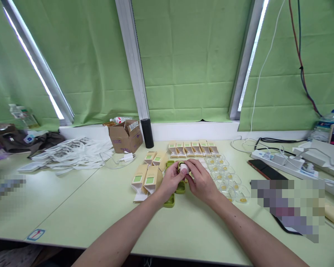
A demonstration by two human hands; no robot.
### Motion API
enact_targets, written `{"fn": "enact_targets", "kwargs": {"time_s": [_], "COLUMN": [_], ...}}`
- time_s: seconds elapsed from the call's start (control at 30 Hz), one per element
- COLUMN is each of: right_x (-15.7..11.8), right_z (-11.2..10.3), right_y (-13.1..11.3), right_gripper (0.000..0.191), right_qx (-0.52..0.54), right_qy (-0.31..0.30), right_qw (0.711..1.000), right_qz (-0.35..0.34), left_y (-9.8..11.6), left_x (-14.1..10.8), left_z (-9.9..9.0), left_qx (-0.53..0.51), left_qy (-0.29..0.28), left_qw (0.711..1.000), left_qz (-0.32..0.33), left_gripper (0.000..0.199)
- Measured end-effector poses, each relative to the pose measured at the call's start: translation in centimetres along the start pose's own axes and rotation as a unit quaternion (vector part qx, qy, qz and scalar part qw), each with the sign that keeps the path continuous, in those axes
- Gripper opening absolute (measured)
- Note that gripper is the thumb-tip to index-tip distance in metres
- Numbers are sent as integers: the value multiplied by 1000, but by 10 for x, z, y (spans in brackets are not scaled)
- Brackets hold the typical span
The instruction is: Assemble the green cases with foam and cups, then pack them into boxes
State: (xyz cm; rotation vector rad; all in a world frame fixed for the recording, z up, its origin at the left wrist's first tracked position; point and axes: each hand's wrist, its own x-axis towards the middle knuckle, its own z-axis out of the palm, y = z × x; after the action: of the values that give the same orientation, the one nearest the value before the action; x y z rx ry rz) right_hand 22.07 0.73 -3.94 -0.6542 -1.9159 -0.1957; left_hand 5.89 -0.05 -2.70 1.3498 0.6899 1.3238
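On tabletop (86, 207), nearest: green tray (169, 201) under left wrist; just beyond, another green tray (180, 187), below the gap between hands. Above that: small white piece (184, 168) against a green case (179, 167), pinched between left hand (170, 178) and right hand (202, 180). Grip narrow, both sides; equally near both. Long axis: cannot tell, fingers covering. Tan boxes (153, 178) to left, clear shells (219, 177) to right. Farther: row of small boxes (194, 149).

Held pc (184, 168) wht; trays (180, 188) olive grn; boxes (153, 174) tan w/ grn sq.; cups (242, 195) clr, yel. ctrs; tbl (105, 215) pale grn; blinds (192, 55) grn; carton (124, 140) brn, purp. print.
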Motion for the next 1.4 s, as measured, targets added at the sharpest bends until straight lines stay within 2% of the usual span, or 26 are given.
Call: {"fn": "enact_targets", "kwargs": {"time_s": [0.5,0.67,0.77,0.83,0.93,1.0,1.07,1.17,1.27,1.4], "right_x": [-1,0,2,4,7,9,11,13,12,13], "right_z": [1,-3,-4,-4,-5,-6,-7,-8,-8,-7], "right_y": [1,-3,-6,-8,-9,-8,-7,-4,-1,0], "right_gripper": [48,46,42,42,47,50,52,56,59,60], "right_qx": [3,66,130,184,292,363,411,449,486,544], "right_qy": [10,7,25,32,33,44,60,61,53,47], "right_qw": [1000,996,982,960,906,863,829,797,762,706], "right_qz": [13,59,135,208,305,348,374,401,425,451], "left_y": [6,11,13,14,17,19,19,18,17,18], "left_x": [0,-2,-4,-4,-3,-3,-4,-6,-8,-10], "left_z": [1,1,-1,-4,-7,-8,-9,-8,-8,-8], "left_qx": [30,13,-31,-35,9,56,116,223,318,397], "left_qy": [-5,-18,-31,-14,31,47,50,50,54,39], "left_qw": [1000,1000,999,999,997,992,984,959,923,879], "left_qz": [9,16,3,13,64,98,124,165,210,262], "left_gripper": [57,65,73,70,51,41,40,46,48,51]}}
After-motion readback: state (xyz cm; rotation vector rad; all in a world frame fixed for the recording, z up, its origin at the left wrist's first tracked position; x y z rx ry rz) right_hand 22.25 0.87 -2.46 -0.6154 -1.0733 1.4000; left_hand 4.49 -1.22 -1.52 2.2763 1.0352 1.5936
